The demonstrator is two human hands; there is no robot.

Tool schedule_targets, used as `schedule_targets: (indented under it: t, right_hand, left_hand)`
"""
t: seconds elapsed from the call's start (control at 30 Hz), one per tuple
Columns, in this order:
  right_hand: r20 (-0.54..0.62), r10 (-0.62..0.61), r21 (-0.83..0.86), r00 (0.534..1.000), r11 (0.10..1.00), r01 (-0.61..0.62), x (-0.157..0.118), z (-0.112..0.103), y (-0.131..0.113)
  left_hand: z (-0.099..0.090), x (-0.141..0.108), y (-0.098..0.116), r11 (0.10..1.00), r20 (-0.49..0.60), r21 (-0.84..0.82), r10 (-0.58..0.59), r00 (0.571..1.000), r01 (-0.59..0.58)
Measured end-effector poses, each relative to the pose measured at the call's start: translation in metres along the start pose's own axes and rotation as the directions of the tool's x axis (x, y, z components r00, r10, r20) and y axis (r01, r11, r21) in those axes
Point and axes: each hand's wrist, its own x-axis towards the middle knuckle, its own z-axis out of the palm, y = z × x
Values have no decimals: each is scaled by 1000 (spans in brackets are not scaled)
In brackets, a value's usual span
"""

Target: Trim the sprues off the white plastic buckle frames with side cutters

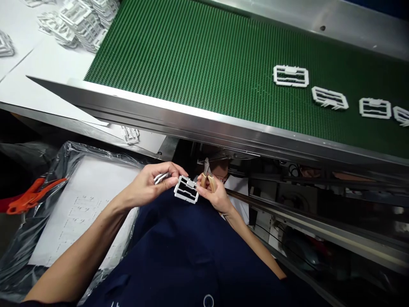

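Right now, the thumb and fingertips of your left hand point(148, 183) clamp the upper-left corner of a white rectangular plastic frame point(191, 183), with another white piece point(162, 177) tucked behind in the curled fingers. Your right hand point(217, 197) closes on metal pliers with tan handles point(211, 183), its thumb at the frame's right edge. The frame sits tilted between both hands, and the pliers' tips point away from it. Beyond, four similar frames point(290, 69) lie spaced along the ribbed green belt point(191, 64). Stacks of white frames point(79, 21) stand on the white-covered table point(47, 64). Handling looks well short of complete, though you cannot tell which pieces are finished.
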Motion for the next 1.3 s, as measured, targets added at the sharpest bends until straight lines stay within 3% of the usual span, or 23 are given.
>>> schedule_targets:
  t: [0.13,0.23,0.37,0.5,0.6,0.8,1.17,1.3]
  right_hand:
    - [53,73,-222,996,973,-59,-7,4,4]
    - [76,58,-479,995,878,-15,-17,-7,-18]
    - [214,-20,-755,977,631,178,-30,-30,-67]
    - [300,68,-900,951,349,259,-36,-40,-101]
    - [328,125,-929,936,224,296,-35,-38,-111]
    - [332,174,-943,927,70,325,-32,-34,-123]
    - [386,144,-908,911,-116,403,-34,-30,-138]
    - [414,138,-890,900,-145,432,-30,-25,-143]
  left_hand:
    - [7,-4,1,998,155,58,-27,987,18]
    - [13,-7,4,992,206,120,-65,976,41]
    - [18,-5,11,983,236,180,-75,969,32]
    - [20,0,15,976,281,215,-84,956,23]
    - [20,4,17,970,309,245,-89,947,11]
    - [23,11,19,959,342,282,-98,934,-3]
    - [29,19,21,952,394,305,-98,914,-30]
    - [31,19,20,963,411,267,-125,903,12]
